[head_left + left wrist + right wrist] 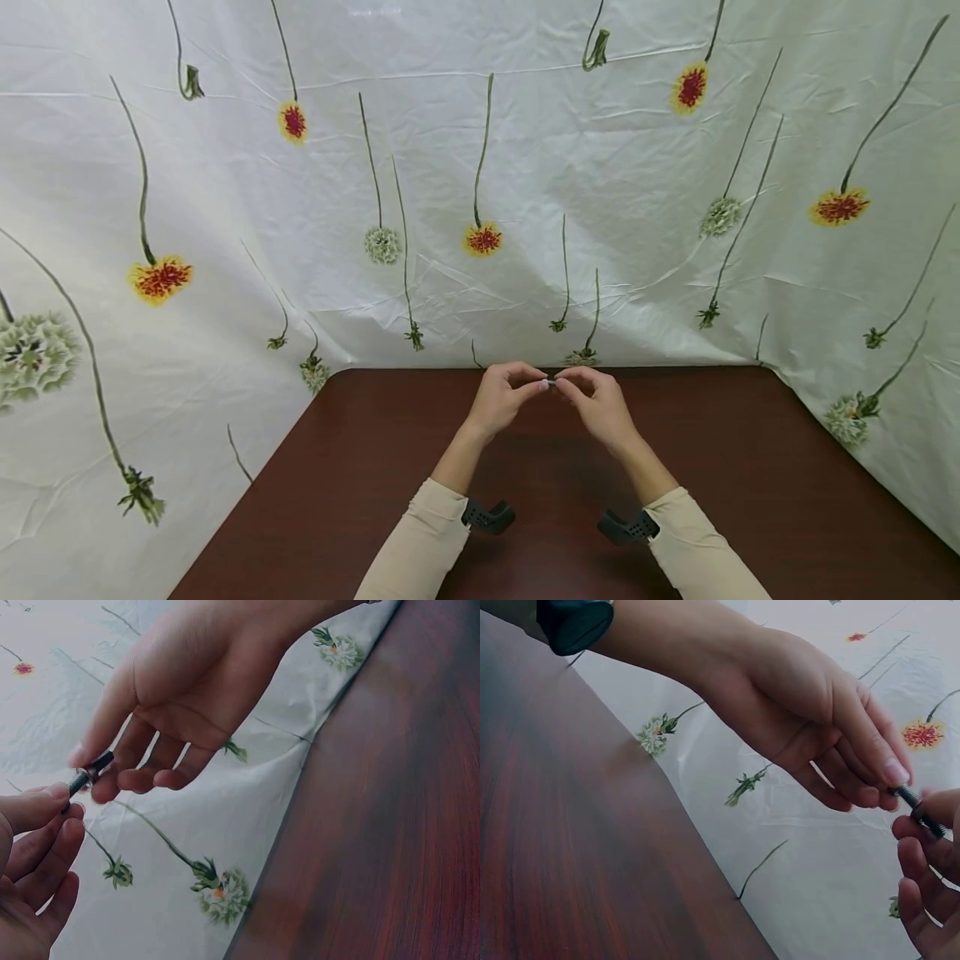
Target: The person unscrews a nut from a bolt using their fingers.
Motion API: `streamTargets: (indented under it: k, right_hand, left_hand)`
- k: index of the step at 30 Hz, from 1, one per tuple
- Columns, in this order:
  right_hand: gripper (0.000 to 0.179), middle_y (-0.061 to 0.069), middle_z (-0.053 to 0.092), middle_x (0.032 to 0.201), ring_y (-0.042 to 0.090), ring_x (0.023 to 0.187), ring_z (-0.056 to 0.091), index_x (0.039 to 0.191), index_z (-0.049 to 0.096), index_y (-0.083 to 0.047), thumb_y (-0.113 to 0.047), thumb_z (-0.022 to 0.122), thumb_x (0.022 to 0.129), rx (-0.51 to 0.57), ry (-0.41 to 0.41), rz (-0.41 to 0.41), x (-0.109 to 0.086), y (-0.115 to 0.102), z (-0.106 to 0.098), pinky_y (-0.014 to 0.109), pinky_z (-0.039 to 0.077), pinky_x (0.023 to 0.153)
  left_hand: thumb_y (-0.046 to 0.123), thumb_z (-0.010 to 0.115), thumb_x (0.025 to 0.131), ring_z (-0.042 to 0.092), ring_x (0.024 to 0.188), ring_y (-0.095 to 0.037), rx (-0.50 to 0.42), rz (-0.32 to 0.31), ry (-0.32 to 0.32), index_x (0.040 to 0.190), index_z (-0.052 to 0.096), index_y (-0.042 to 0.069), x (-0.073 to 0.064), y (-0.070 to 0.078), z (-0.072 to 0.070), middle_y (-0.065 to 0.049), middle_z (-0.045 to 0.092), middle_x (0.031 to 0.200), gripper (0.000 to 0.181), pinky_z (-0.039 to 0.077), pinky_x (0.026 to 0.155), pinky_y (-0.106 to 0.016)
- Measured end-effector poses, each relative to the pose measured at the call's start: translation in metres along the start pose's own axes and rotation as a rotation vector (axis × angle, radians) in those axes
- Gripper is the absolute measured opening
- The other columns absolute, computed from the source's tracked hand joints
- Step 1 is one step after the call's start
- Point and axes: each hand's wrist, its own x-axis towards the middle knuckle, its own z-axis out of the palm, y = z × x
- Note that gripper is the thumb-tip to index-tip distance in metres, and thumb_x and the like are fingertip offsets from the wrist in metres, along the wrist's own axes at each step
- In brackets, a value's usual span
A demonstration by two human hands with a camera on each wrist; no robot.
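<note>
My left hand (498, 402) and right hand (606, 412) meet fingertip to fingertip above the far part of the table. Between them is a small dark threaded bolt (103, 760), tilted in both wrist views. My left thumb and fingers pinch one end of the bolt. On its shank sits a small nut (88, 775), with my right thumb and index finger gripping around it. Beyond the nut the bolt's threaded end sticks out, as the right wrist view also shows. The bolt's head is mostly covered by my left fingertips.
A dark reddish-brown table (375, 467) lies beneath my arms. White cloth (435, 167) printed with flowers hangs behind it and along both sides, meeting the table's far edge. Each forearm wears a black wrist mount (491, 517).
</note>
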Motion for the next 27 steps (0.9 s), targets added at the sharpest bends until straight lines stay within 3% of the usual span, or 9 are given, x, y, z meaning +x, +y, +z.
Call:
streamTargets:
  k: [4,7,12,17,22,27]
  right_hand:
    - [0.02,0.013,0.072,0.111,0.031,0.102,0.07,0.114,0.072,0.002,0.001,0.075,0.094,-0.021,-0.01,-0.045,0.0001,0.0013,-0.0008,0.044,0.055,0.084]
    - [0.028,0.015,0.071,0.114,0.033,0.103,0.07,0.121,0.069,0.001,-0.002,0.076,0.094,-0.025,-0.016,-0.066,-0.0002,0.002,-0.0004,0.047,0.055,0.084]
    - [0.033,0.012,0.074,0.109,0.034,0.097,0.071,0.128,0.069,-0.001,-0.022,0.07,0.102,-0.061,0.027,0.006,-0.0011,-0.0005,0.0014,0.045,0.055,0.08]
    - [0.034,0.015,0.075,0.097,0.033,0.087,0.072,0.12,0.073,0.002,-0.027,0.064,0.106,-0.088,0.072,0.054,-0.0004,-0.001,0.0024,0.038,0.055,0.074]
    - [0.026,0.015,0.076,0.09,0.033,0.084,0.073,0.109,0.076,0.005,-0.019,0.065,0.105,-0.055,0.043,0.03,0.0,-0.0022,0.0017,0.039,0.058,0.076]
    - [0.015,0.015,0.076,0.101,0.034,0.095,0.071,0.111,0.073,0.004,0.0,0.072,0.096,-0.088,0.026,-0.054,0.0006,0.0003,-0.0005,0.044,0.056,0.083]
  left_hand:
    - [-0.004,0.073,0.094,0.069,0.096,-0.034,0.004,-0.003,-0.003,0.104,0.075,-0.01,-0.0001,0.0001,-0.0006,-0.021,0.075,0.102,0.012,0.054,0.082,-0.036]
    - [-0.004,0.072,0.094,0.069,0.097,-0.036,-0.006,-0.004,-0.011,0.105,0.074,-0.012,0.0004,0.0002,-0.001,-0.022,0.074,0.103,0.013,0.054,0.083,-0.037]
    - [-0.004,0.072,0.095,0.068,0.096,-0.037,-0.008,0.0,-0.015,0.105,0.073,-0.013,0.0009,0.0007,-0.0011,-0.023,0.074,0.102,0.015,0.054,0.082,-0.039]
    - [-0.004,0.073,0.094,0.069,0.094,-0.036,-0.002,0.002,-0.008,0.104,0.074,-0.013,0.0006,0.0015,-0.0008,-0.022,0.074,0.1,0.014,0.054,0.081,-0.038]
    - [-0.004,0.073,0.094,0.069,0.092,-0.035,-0.003,0.002,-0.001,0.103,0.075,-0.011,0.0004,0.0001,-0.0001,-0.021,0.075,0.099,0.012,0.054,0.079,-0.034]
    - [-0.004,0.073,0.094,0.069,0.093,-0.034,-0.013,-0.005,-0.003,0.104,0.075,-0.012,0.0007,-0.0011,-0.0006,-0.022,0.075,0.1,0.013,0.054,0.079,-0.032]
